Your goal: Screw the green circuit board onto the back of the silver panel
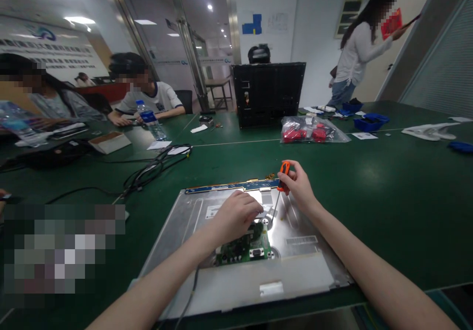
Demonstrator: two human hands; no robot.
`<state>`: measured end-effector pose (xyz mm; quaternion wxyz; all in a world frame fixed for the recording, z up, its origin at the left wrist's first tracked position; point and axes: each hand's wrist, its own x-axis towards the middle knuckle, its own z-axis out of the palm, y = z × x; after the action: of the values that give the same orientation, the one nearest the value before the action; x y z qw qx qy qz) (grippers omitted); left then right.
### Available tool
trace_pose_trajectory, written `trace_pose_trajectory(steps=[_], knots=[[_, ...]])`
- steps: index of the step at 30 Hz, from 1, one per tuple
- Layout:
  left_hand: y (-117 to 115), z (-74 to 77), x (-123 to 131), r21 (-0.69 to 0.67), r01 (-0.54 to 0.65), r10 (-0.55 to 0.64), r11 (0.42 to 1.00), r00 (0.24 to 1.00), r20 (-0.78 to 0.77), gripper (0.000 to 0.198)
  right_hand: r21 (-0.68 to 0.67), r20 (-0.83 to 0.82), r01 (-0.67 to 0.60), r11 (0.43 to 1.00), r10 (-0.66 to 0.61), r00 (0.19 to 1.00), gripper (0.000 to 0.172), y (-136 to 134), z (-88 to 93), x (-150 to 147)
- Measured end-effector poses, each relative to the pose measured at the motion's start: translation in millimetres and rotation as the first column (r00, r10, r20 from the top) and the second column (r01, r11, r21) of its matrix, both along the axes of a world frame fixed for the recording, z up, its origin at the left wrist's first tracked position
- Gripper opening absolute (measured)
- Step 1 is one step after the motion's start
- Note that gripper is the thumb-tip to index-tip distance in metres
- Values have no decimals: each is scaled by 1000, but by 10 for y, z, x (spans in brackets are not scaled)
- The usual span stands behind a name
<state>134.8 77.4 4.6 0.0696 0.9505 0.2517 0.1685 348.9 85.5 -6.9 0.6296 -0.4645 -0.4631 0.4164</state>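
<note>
A silvery metal display panel (299,258) lies flat in front of me, with a green circuit board (242,251) on its middle and a blue strip board (218,187) along its far edge. My right hand (298,184) grips the orange handle of a screwdriver (284,172). The screwdriver slants down, its tip near the board's upper right corner. Over the board's upper left part is my left hand (240,213), its fingers curled together close to the shaft's lower end. What those fingertips hold, if anything, is hidden.
Black cables (148,170) lie to the left. Behind the panel stand a black monitor back (269,93) and a plastic bag with red items (314,130). A water bottle (150,118), blue trays (370,122) and other people are farther off.
</note>
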Motion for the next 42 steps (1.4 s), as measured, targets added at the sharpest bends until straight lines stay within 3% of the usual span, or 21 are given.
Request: trace_pose_trajectory(steps=[16,42], knots=[[-97,-94,138,200,105,-65,974,979,-195,19,60,49,-2,998,-1,999,39,-40,28,-49],[-109,-82,103,190,100,-73,977,987,-146,20,91,55,0,996,-5,998,38,-67,44,-40]])
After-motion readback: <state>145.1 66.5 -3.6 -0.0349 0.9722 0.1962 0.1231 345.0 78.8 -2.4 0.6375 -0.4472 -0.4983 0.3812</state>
